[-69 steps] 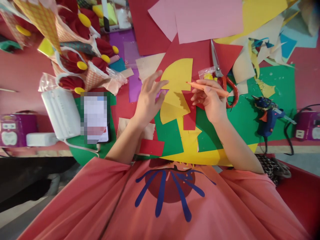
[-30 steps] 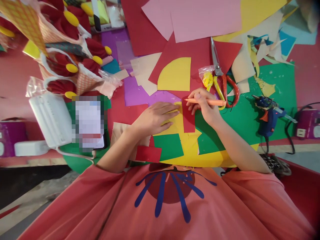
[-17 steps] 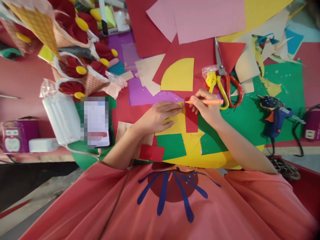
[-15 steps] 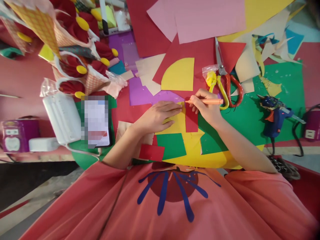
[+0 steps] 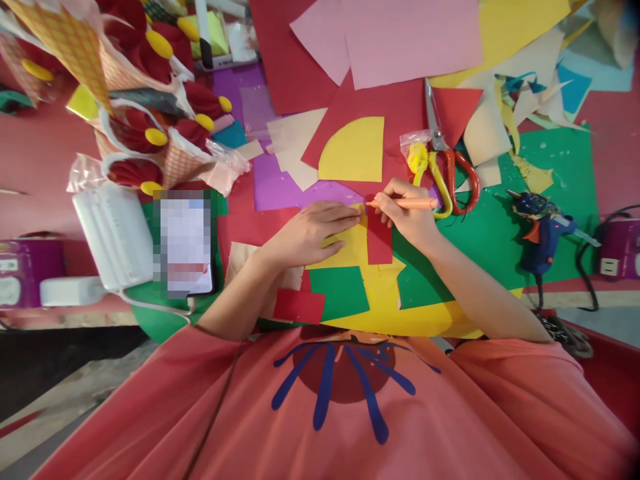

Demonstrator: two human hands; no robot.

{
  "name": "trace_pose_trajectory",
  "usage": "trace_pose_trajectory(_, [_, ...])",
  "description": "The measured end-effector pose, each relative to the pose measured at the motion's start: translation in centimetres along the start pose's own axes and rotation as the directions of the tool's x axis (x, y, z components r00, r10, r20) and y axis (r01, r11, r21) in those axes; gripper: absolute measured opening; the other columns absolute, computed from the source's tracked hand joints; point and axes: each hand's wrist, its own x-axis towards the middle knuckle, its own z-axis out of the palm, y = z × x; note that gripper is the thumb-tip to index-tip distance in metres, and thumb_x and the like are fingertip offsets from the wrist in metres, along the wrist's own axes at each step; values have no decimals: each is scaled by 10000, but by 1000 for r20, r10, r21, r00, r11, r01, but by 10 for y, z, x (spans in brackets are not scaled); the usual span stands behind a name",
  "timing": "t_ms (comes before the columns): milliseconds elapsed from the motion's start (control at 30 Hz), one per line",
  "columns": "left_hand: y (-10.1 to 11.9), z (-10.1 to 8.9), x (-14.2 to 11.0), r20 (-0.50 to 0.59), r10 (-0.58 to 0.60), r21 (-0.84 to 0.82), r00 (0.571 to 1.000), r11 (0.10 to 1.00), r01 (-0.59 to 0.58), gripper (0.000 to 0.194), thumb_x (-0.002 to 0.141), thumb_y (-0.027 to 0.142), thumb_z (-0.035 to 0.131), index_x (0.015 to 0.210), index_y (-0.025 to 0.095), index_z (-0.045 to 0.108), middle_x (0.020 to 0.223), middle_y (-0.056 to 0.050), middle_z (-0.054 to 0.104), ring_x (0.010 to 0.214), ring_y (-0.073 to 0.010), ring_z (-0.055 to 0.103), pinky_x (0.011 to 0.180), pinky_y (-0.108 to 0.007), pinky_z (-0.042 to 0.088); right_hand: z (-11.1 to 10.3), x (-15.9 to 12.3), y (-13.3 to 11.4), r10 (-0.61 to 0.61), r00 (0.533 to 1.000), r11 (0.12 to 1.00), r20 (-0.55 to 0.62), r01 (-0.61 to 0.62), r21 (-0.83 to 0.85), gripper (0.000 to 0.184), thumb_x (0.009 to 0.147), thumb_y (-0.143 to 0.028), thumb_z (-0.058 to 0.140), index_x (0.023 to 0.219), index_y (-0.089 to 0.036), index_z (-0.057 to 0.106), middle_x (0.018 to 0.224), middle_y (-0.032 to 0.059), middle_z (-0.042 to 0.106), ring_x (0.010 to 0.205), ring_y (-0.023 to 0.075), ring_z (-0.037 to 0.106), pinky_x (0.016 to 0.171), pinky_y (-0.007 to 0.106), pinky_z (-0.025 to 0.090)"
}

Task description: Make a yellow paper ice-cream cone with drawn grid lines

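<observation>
My right hand (image 5: pixel 407 213) pinches an orange marker pen (image 5: pixel 419 203), its tip pointing left at the upper right edge of a yellow paper piece (image 5: pixel 353 250). My left hand (image 5: pixel 315 233) lies flat over that yellow piece, fingers stretched toward the pen tip and covering part of it. A red paper strip (image 5: pixel 380 240) lies below the pen. Just above both hands rests a yellow quarter-round piece (image 5: pixel 356 152) on red paper. Whether the pen tip touches the paper I cannot tell.
Scissors with red handles (image 5: pixel 447 157) and yellow-handled scissors (image 5: pixel 438 190) lie right of the quarter-round. A blue glue gun (image 5: pixel 543 240) stands at the right. Left are a phone (image 5: pixel 185 233), a white power strip (image 5: pixel 116 233) and wrapped red flowers (image 5: pixel 143 123). Pink paper (image 5: pixel 410 40) lies at the back.
My left hand came down from beside the quarter-round onto the lower yellow piece, which was shifted away from it. My right hand brought the pen down and left; both have since held nearly still.
</observation>
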Motion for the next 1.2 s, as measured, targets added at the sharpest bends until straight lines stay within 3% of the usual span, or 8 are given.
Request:
trace_pose_trajectory(167, [1, -1, 1, -11, 30, 22, 999, 999, -30, 347, 911, 233, 542, 1226, 111, 621, 1277, -141, 637, 1179, -250, 605, 1018, -412, 499, 0, 1, 2, 19, 1000, 999, -1, -18, 33, 355, 855, -452, 616, 631, -193, 520, 517, -42, 583, 409, 68, 531, 381, 188, 398])
trace_pose_trajectory(433, [0, -1, 0, -12, 30, 31, 999, 999, -30, 348, 905, 228, 550, 1220, 97, 620, 1276, -146, 637, 1173, -262, 608, 1010, -424, 506, 0, 0, 1, -6, 1000, 1000, 6, 6, -29, 382, 861, -513, 588, 658, -198, 515, 515, -48, 563, 424, 68, 514, 413, 202, 393])
trace_pose_trajectory(633, [2, -1, -1, 11, 20, 44, 1000, 999, -20, 358, 916, 225, 533, 1245, 102, 600, 1299, -148, 621, 1188, -266, 601, 1009, -433, 508, -1, 0, -3, 31, 999, 999, 25, -32, 16, 370, 850, -409, 625, 582, -185, 500, 499, -41, 558, 449, 62, 519, 441, 195, 389])
trace_pose_trajectory(800, [0, -2, -2, 8, 7, 46, 1000, 999, -7, 399, 930, 209, 508, 1320, 135, 541, 1357, -139, 581, 1244, -252, 566, 1042, -440, 485, -1, -8, -7, 68, 997, 989, -39, -62, 137, 297, 866, -445, 603, 723, -188, 568, 569, -51, 583, 443, 41, 506, 414, 168, 381])
trace_pose_trajectory(1000, [-1, -2, -3, 6, -1, 55, 1000, 999, 1, 394, 948, 208, 479, 1327, 110, 523, 1372, -154, 564, 1263, -258, 549, 1048, -449, 478, -6, -20, -10, 12, 999, 1000, -39, -12, 18, 221, 852, -377, 656, 972, -194, 687, 820, 7, 697, 589, 73, 618, 540, 202, 509])
trace_pose_trajectory(1200, [-1, -1, -3, -4, -24, -2, 1000, 1000, 24, 404, 936, 202, 498, 1333, 138, 521, 1370, -142, 568, 1269, -256, 544, 1057, -459, 468, -4, -22, -8, 70, 997, 996, -32, -68, 60, 217, 899, -374, 592, 981, -210, 708, 832, 7, 724, 636, 85, 651, 574, 205, 545])
